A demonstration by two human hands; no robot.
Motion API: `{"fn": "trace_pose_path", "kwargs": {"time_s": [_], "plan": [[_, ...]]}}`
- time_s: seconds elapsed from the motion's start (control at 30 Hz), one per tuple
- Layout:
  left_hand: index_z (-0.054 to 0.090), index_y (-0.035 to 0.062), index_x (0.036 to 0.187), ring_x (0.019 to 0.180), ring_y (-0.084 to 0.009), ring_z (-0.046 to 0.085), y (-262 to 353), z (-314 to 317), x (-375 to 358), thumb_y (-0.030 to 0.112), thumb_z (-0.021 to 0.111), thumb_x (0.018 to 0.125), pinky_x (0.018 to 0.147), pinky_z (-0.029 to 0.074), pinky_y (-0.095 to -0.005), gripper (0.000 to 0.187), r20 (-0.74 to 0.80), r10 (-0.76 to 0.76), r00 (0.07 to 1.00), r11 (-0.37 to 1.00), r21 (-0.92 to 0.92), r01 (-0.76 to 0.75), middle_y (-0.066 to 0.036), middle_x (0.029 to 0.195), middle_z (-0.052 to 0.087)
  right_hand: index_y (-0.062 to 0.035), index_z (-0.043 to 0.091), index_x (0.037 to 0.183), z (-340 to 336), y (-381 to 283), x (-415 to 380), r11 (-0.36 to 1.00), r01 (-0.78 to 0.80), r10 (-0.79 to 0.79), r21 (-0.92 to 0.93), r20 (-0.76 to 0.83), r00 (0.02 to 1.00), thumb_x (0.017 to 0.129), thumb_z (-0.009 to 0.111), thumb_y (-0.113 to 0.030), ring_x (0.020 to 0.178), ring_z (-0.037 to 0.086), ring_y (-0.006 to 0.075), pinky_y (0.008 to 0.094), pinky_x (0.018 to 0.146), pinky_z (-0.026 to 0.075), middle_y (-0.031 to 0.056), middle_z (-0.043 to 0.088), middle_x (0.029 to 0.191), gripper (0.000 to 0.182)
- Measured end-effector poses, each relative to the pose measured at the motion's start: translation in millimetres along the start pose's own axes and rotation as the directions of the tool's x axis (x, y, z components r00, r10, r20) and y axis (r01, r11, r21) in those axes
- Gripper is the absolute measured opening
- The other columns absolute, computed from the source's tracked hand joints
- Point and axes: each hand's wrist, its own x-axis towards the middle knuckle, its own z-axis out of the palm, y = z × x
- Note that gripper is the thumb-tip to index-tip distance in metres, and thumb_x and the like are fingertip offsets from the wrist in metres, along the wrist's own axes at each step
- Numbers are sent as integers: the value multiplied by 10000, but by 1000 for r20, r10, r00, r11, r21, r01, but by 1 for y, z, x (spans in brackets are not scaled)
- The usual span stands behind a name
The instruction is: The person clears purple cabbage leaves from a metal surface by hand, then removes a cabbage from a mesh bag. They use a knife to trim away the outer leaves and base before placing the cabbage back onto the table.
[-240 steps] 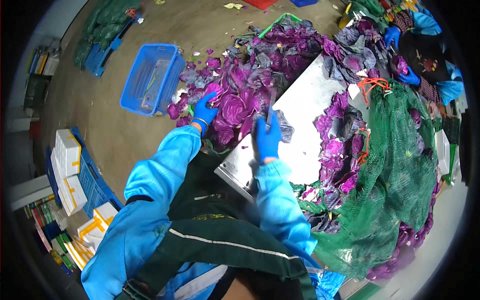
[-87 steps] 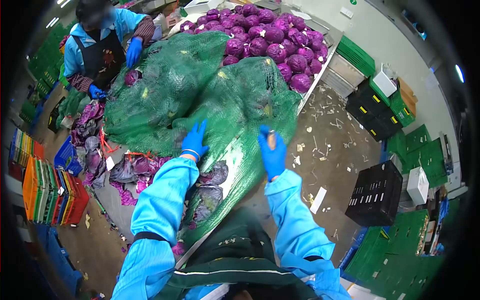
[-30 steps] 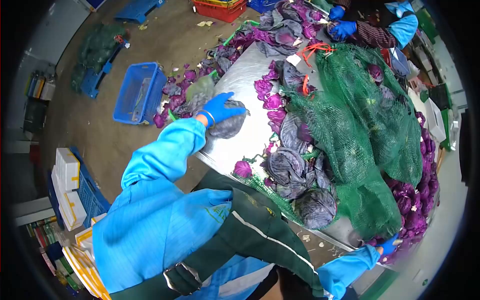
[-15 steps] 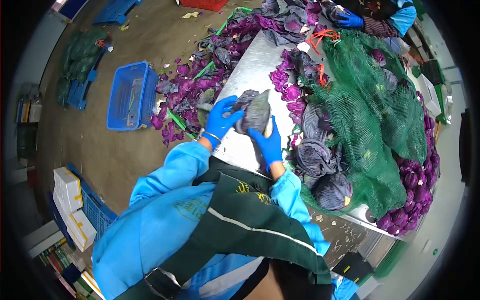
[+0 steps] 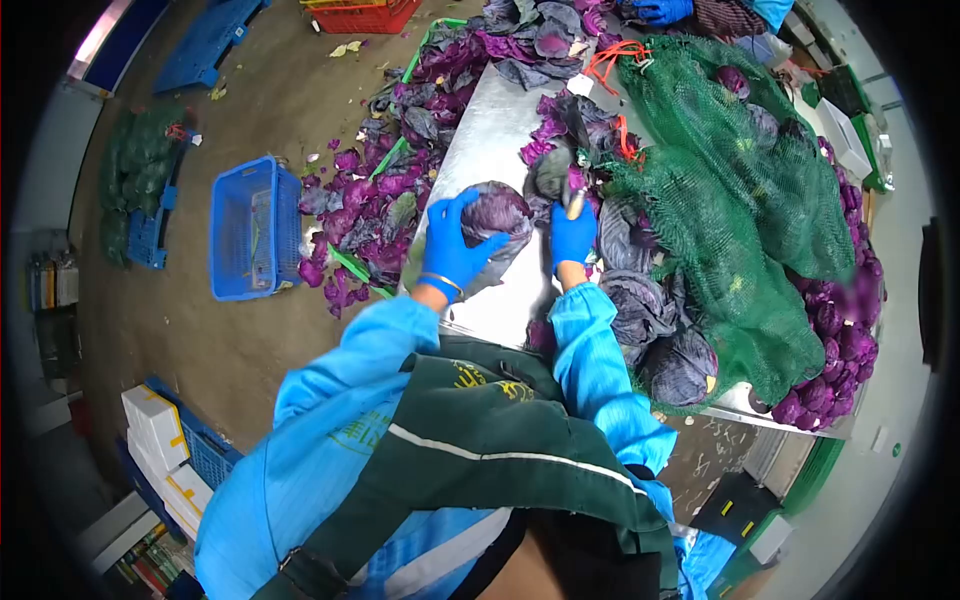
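Note:
On the metal table [image 5: 497,318], a red cabbage [image 5: 497,215] lies with my left hand [image 5: 455,245] against its left side, the blue-gloved fingers spread over it. To the right of the cabbage, my right hand [image 5: 573,237] is closed around the light handle of a knife [image 5: 575,205]; its blade is hard to make out. Dark outer leaves [image 5: 553,172] lie just beyond that hand. Beside my right forearm rest more dark cabbages [image 5: 680,368] with loose leaves.
Green mesh sacks [image 5: 690,210] cover the table's right part, with trimmed purple cabbages [image 5: 835,350] beyond. Purple leaves [image 5: 350,205] pile along the left edge, near a blue crate [image 5: 243,285] on the floor. A co-worker's gloved hand [image 5: 662,10] shows at the top.
My right hand has moved away from the cabbage to the right. The cabbage now shows a more purple surface, and a dark leaf lies near the knife. The view has shifted slightly.

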Motion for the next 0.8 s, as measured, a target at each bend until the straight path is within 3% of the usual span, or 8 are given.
{"fn": "trace_pose_path", "kwargs": {"time_s": [0.07, 0.23, 0.3, 0.37, 0.4, 0.43, 0.6, 0.8], "plan": [[488, 76, 1226, 1063, -350, 471, 4, -1, -3, 378, 819, 641, 953, 392, -414, 736, -20, -19, 1000, 1000, 17, 19, -187, 1115, 457, -12, 578, 1062, 15, 3, -1, 969, 60, -54, -240, 32, 998, 731, 677, -141, 800, 632, 372, 423, 702, 476, 223, 639, 894, 369], [467, 55, 1263, 1092, -386, 489, 12, -40, 29, 434, 817, 617, 952, 408, -427, 827, 254, -203, 946, 945, 305, 121, -229, 1186, 465, -35, 576, 1087, 5, -35, -3, 980, 195, -200, 47, 157, 967, 737, 680, -177, 818, 624, 403, 439, 701, 479, 222, 641, 900, 392], [431, 73, 1318, 1142, -410, 465, 13, -42, 53, 551, 799, 561, 964, 405, -443, 968, 348, 150, 925, 866, 406, -293, -227, 1246, 462, -34, 576, 1087, 4, -33, -6, 964, 238, -258, 116, 211, 943, 741, 678, -183, 824, 622, 405, 442, 705, 480, 223, 642, 909, 390], [442, 77, 1317, 1157, -410, 463, -25, -15, 43, 525, 823, 549, 978, 396, -449, 968, 368, 220, 904, 851, 380, -361, -209, 1297, 450, -31, 580, 1085, 7, -28, 3, 989, 98, -64, -114, 273, 960, 738, 685, -197, 836, 631, 389, 434, 721, 486, 213, 647, 930, 399], [451, 71, 1313, 1180, -384, 457, -19, -12, 39, 469, 836, 568, 1004, 376, -429, 928, 387, 106, 916, 960, 199, -195, -201, 1282, 461, -38, 582, 1092, 19, 18, 13, 984, 129, -121, -126, 72, 990, 730, 692, -213, 844, 626, 397, 434, 727, 494, 218, 645, 938, 417], [460, 65, 1308, 1203, -357, 450, -16, -10, 36, 412, 850, 586, 1030, 355, -409, 891, 429, -4, 903, 1000, 18, -4, -194, 1266, 473, -43, 565, 1134, 5, 16, 24, 973, -175, 197, -152, 143, 970, 719, 725, -277, 901, 625, 376, 424, 760, 491, 210, 641, 987, 503], [402, 69, 1353, 1206, -298, 451, -12, -19, 25, 384, 886, 518, 1044, 345, -386, 1015, 446, 76, 892, 996, 11, -91, -172, 1276, 465, -40, 527, 1169, -41, -18, -17, 981, 154, -173, 120, 162, 972, 803, 707, -286, 956, 610, 293, 376, 807, 473, 165, 622, 1052, 476], [435, 79, 1325, 1151, -314, 502, -16, -7, 38, 403, 883, 516, 996, 402, -393, 980, 408, -55, 911, 991, 131, 2, -184, 1223, 513, -37, 582, 1029, -56, -23, -86, 994, 105, -87, -24, 386, 918, 879, 609, -304, 772, 632, 388, 425, 674, 485, 222, 635, 825, 308]]}}
